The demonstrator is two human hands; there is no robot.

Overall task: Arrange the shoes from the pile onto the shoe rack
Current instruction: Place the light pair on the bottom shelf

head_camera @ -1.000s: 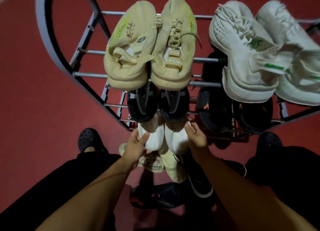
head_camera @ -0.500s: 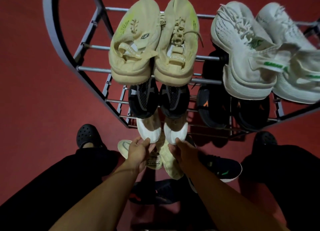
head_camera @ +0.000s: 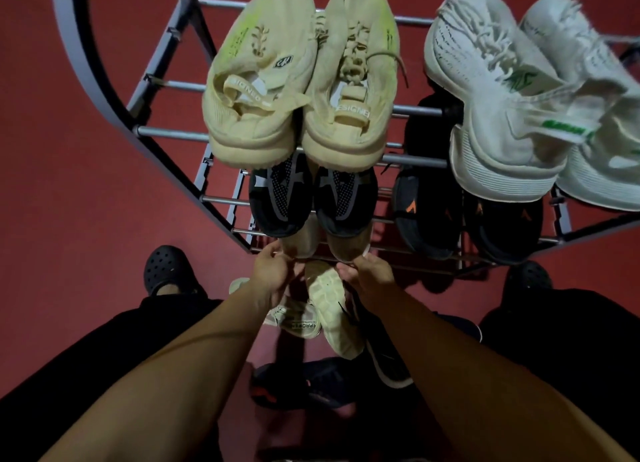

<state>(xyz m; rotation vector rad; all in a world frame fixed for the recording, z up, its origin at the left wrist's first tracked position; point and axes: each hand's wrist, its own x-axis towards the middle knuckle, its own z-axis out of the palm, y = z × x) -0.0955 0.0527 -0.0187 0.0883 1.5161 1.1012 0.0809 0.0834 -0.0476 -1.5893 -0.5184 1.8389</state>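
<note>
- Gripped a pale shoe [head_camera: 300,244] at its heel with the left hand [head_camera: 273,271], fingers curled round the back, toe pointed in under the rack [head_camera: 71,49]. Held that way, probably, so that the shoe could slide straight onto the low tier.
- Pinched the partner shoe [head_camera: 348,249] at the heel with the right hand [head_camera: 367,275] in the same manner. Kept just beside the first, toes level, likely so that the pair would sit together.
- Lay half in the low tier, both of them, heels out at the front bar and partly hidden under the black mesh pair [head_camera: 313,198] one level up. Could not tell whether the soles rested fully on the bars.
- Sat heel-outward across the top bars: a cream pair [head_camera: 298,81] at the curved end and a white pair with green tabs [head_camera: 495,101] beside it. Set so, seemingly, to keep matched shoes side by side and easy to pull out.
- Stood below the white pair: a black pair with orange marks [head_camera: 427,216], in the same order.
- Remained on the red floor [head_camera: 86,236], between the knees: a pile with a cream shoe [head_camera: 334,311] on its side, a dark shoe with a pale sole edge [head_camera: 384,354] and a dark blue shoe [head_camera: 304,382]. Left close at hand, apparently, for the next pick.
- Judged well along, with four pairs racked and a fifth going in.
</note>
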